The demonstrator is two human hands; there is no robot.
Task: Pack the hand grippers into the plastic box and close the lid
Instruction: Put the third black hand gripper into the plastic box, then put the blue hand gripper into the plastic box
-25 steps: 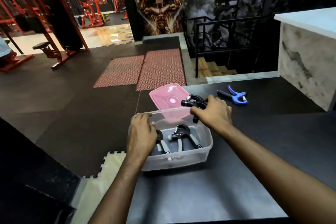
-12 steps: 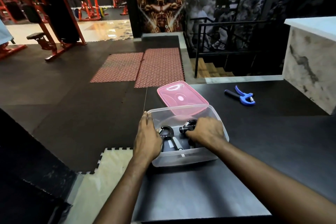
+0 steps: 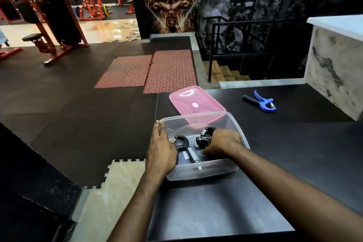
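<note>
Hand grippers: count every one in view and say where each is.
3. One black gripper lies in the box by the left hand; a second black gripper is in the box under the right hand; the blue gripper lies on the table. Hands may hide more.

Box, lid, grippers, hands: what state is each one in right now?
Box: open, on the table, two black grippers visible inside.
Lid: off, lying flat behind the box.
Left black gripper: lying in the box.
Right black gripper: in the box, under the right hand.
Blue gripper: unpacked, out on the table.
Left hand: resting on the box's left wall.
</note>
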